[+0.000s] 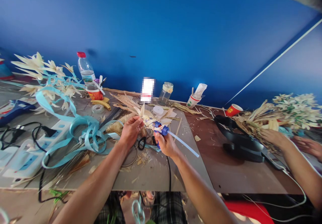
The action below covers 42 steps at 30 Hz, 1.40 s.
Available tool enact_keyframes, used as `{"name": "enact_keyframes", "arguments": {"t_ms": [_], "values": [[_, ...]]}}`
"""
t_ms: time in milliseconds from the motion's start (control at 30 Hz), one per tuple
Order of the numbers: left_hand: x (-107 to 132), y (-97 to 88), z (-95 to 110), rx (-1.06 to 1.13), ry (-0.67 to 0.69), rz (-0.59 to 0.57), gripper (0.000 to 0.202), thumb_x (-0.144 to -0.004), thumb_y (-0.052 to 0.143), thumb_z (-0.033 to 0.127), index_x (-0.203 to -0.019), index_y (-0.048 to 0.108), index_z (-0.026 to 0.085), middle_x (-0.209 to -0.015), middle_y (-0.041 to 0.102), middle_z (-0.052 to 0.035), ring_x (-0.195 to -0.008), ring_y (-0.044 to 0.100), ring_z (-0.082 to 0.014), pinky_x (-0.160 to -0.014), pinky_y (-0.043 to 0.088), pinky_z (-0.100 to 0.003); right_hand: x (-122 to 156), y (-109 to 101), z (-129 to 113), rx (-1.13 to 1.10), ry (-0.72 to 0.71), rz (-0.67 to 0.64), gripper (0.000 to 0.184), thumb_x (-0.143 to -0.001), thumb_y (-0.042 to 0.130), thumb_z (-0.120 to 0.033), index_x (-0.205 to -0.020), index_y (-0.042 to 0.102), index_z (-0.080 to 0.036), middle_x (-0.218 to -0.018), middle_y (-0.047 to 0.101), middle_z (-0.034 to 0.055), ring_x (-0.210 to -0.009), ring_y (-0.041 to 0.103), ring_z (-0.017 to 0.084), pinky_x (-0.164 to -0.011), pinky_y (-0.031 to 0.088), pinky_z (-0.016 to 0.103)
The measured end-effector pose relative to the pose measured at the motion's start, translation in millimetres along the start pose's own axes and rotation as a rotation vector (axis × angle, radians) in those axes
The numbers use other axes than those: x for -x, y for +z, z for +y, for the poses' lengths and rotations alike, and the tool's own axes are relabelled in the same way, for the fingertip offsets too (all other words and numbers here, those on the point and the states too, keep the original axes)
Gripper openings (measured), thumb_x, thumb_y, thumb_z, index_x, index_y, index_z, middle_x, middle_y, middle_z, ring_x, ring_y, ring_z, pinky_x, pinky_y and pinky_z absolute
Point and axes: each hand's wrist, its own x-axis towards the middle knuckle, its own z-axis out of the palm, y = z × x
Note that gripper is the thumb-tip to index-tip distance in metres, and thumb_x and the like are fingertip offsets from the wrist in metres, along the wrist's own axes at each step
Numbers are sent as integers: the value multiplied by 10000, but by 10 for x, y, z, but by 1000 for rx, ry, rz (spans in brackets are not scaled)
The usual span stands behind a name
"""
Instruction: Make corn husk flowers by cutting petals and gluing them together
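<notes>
My left hand (130, 130) is closed on a pale dried-husk flower (145, 118), held just above the grey board (151, 173). My right hand (166, 144) grips a blue hot glue gun (161, 130) with its nozzle pressed against the flower. A clear glue stick (183, 144) juts out of the gun's back toward the right. The gun's black cable (169, 173) runs down off the table's front edge. Black-handled scissors (142, 143) lie just under my hands.
Light blue ribbon (83, 130) coils at left beside power strips (25, 153) and husk flowers (42, 66). A water bottle (85, 68), glass jar (166, 92), paper cups (193, 100) and a red cup (232, 109) stand at the back. Another person's arm (289, 153) reaches over husks at right.
</notes>
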Motion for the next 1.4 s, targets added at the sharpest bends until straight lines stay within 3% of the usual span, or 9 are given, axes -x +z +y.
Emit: {"name": "enact_keyframes", "arguments": {"t_ms": [1400], "values": [[8,6,14,10,-18,-16,320,-531,832,245,-728,596,155,-622,613,23,-574,572,-92,-623,452,-234,-1,-23,120,-11,-5,16,393,-917,337,-533,-752,463,-199,-621,467,-7,-571,417,126,-559,364,257]]}}
